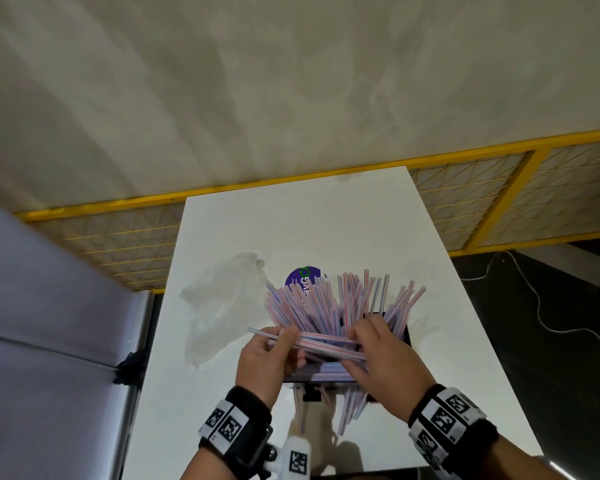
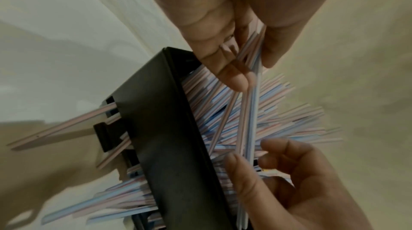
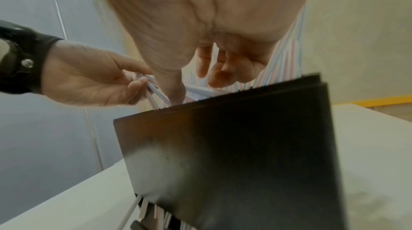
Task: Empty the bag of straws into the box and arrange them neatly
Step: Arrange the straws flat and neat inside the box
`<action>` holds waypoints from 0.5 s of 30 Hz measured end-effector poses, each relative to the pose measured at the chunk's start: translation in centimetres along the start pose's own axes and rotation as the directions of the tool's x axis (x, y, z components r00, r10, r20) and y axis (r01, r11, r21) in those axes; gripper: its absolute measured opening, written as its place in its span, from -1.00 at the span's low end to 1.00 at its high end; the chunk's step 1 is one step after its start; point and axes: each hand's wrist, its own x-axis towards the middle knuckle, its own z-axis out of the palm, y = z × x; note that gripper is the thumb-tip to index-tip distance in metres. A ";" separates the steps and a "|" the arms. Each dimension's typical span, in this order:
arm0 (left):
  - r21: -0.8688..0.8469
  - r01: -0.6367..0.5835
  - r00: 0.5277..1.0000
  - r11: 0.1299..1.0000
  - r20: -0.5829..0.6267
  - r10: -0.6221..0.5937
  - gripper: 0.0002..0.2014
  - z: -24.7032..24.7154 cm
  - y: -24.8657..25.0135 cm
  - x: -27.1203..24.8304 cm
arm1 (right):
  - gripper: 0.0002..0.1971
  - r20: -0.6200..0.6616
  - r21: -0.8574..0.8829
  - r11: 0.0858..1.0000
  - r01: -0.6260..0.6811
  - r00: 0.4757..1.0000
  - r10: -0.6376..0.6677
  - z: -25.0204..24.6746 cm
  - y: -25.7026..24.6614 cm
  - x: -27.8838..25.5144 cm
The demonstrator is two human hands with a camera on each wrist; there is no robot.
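Observation:
A black box (image 1: 408,336) stands on the white table (image 1: 291,230), stuffed with striped straws (image 1: 343,299) that fan out of its top at uneven angles. More straw ends (image 1: 347,407) poke out of a slot low on its near wall (image 3: 223,154). My left hand (image 1: 284,344) pinches one end of a small bundle of straws (image 1: 319,342) lying crosswise over the box's mouth. My right hand (image 1: 361,344) curls round the bundle's other end, thumb underneath. The left wrist view shows the bundle (image 2: 252,110) running from my left hand (image 2: 252,68) to my right hand (image 2: 249,152). The empty clear bag (image 1: 219,306) lies crumpled left of the box.
A purple round label (image 1: 300,277) lies flat behind the box, partly hidden by straws. A grey panel (image 1: 49,306) stands at the table's left. A yellow mesh fence (image 1: 465,202) runs behind, and a white cable (image 1: 541,317) lies on the dark floor to the right.

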 end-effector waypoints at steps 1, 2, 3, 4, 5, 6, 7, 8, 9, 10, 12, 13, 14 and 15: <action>0.007 -0.004 1.000 1.000 -0.009 0.004 -0.88 0.1 0.0 -0.2 | -0.59 0.011 0.005 1.000 0.002 1.000 -0.002 0.1 0.2 -0.1; 0.017 -0.026 0.999 1.000 -0.021 0.027 -0.87 0.2 0.3 -0.5 | -0.51 0.024 0.014 1.000 0.010 1.000 -0.010 0.2 0.3 -0.2; 0.035 -0.065 0.997 0.997 -0.031 0.066 -0.86 0.3 0.8 -0.9 | -0.44 0.037 0.023 1.000 0.020 0.999 -0.020 0.2 0.2 -0.3; 0.063 -0.113 0.993 0.992 -0.033 0.116 -0.85 0.5 1.4 -1.4 | -0.38 0.046 0.033 0.999 0.030 0.998 -0.032 0.2 0.1 -0.4; 0.097 -0.168 0.985 0.981 -0.021 0.171 -0.84 0.6 2.2 -2.0 | -0.35 0.046 0.049 0.998 0.042 0.998 -0.045 0.2 -0.1 -0.4; 0.123 -0.222 0.975 0.967 0.001 0.224 -0.84 0.8 3.0 -2.6 | -0.33 0.039 0.071 0.996 0.053 0.998 -0.056 0.2 -0.4 -0.4; 0.132 -0.268 0.963 0.954 0.026 0.267 -0.83 1.0 3.9 -3.2 | -0.32 0.028 0.097 0.993 0.061 0.998 -0.064 0.1 -0.7 -0.4; 0.122 -0.301 0.954 0.946 0.046 0.298 -0.83 1.3 4.8 -3.8 | -0.32 0.023 0.128 0.990 0.065 0.997 -0.069 0.1 -1.0 -0.2; 0.103 -0.321 0.947 0.941 0.062 0.316 -0.83 1.5 5.5 -4.2 | -0.32 0.023 0.159 0.985 0.069 0.997 -0.074 0.0 -1.4 -0.1; 0.087 -0.333 0.942 0.939 0.073 0.327 -0.82 1.8 6.2 -4.6 | -0.33 0.023 0.193 0.978 0.078 0.996 -0.084 -0.1 -1.8 0.2; 0.076 -0.347 0.936 0.935 0.084 0.341 -0.81 2.3 7.0 -5.1 | -0.42 0.016 0.265 0.959 0.098 0.994 -0.105 -0.2 -2.4 0.8; 0.071 -0.352 0.934 0.933 0.086 0.345 -0.81 2.5 7.1 -5.2 | -0.52 0.013 0.291 0.951 0.104 0.994 -0.113 -0.2 -2.7 1.1; 0.064 -0.351 0.935 0.934 0.084 0.346 -0.81 2.7 7.2 -5.1 | -0.65 0.010 0.300 0.948 0.106 0.993 -0.114 -0.2 -2.9 1.4; 0.056 -0.345 0.937 0.937 0.076 0.340 -0.82 2.7 7.2 -4.9 | -0.80 0.013 0.289 0.952 0.101 0.994 -0.109 -0.2 -3.0 1.6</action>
